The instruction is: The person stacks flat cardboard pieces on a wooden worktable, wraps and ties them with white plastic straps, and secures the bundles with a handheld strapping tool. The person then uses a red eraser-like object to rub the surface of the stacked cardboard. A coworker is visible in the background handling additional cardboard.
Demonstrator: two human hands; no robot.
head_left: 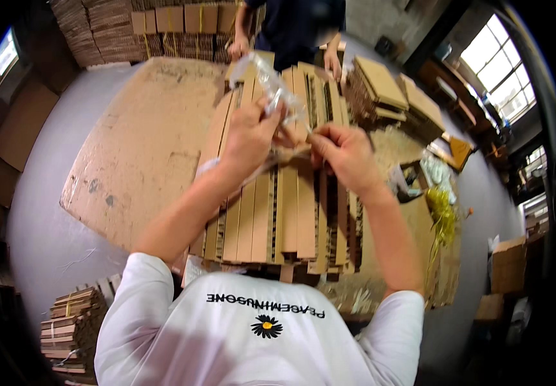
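Nearest the camera is the wearer's white shirt (246, 341). Beyond it, cardboard strips (246, 225) lie packed side by side in a block on the desk (390, 145). The right hand (345, 154) is positioned above the block, thumb and index finger pressed together in a pinch; the item between them is too small to identify. The left hand (249, 138) is just beside it, fingers curled closed on bunched clear plastic film (276, 80), which rises above the strips. Yellow twine (442, 215) lies toward the desk's right edge. At the block's far end stands a co-worker (297, 29) in dark clothing. Cardboard stacks (98, 32) occupy the background.
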